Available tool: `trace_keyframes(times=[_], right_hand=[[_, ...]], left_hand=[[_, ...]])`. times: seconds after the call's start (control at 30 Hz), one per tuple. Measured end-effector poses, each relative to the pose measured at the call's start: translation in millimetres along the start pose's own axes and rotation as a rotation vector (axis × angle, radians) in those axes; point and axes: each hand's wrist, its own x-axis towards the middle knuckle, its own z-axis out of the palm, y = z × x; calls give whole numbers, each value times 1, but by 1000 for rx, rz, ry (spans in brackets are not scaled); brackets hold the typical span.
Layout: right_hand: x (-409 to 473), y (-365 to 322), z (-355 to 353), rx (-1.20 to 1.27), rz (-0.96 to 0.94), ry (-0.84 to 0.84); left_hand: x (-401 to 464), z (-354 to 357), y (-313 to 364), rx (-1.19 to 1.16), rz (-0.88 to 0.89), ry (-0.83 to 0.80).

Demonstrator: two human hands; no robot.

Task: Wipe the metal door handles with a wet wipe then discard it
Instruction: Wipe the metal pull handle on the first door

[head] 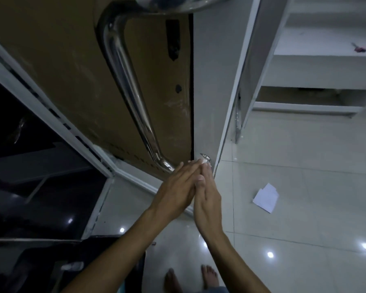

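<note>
The brown door (61,66) fills the upper left, and its long metal handle (123,66) runs down it from a bend near the top edge to a lower bend just above your hands. To the right of the door's dark edge stands a pale panel (211,81), and low on it sits a small metal fitting (205,158); whether it is a second handle's mount, you cannot tell. Your left hand (175,191) and right hand (207,199) are pressed side by side with fingers stretched straight toward that fitting, so both are released rather than clenched. A pale scrap at the fingertips, the wet wipe (201,161), seems to lie between them and the fitting, though most of it is hidden. Judging by this, you are wiping around the lower end; how much of the long handle is already clean does not show, and discarding the wipe is still ahead. On the tiled floor (304,187), well to the right of your hands, lies a white folded sheet (265,197). The white shelves (317,68) at the upper right hold one small dark-red thing (359,48). No bin is in view.
</note>
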Motion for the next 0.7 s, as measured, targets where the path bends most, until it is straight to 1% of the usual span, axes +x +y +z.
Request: trace_keyframes(times=[0.07,0.1,0.2,0.33,0.47,0.53,0.6,0.7], right_hand=[[-2,-5,16,-60,33,0],[-3,-7,24,-97,53,3],[-2,-13,44,-148,103,50],[12,-22,55,-182,197,139],[36,-29,51,-72,284,233],[36,-28,50,-47,300,255],[26,-25,51,-61,281,247],[6,-20,60,-101,222,203]], left_hand=[[-4,-15,-5,-265,-13,-11],[-5,-21,-9,-325,-4,-5],[-8,-34,-19,-336,19,63],[-13,-43,-28,-219,5,127],[-17,-45,-39,49,139,143],[-19,-41,-44,190,189,115],[-25,-36,-46,336,181,43],[-36,-30,-52,480,177,11]])
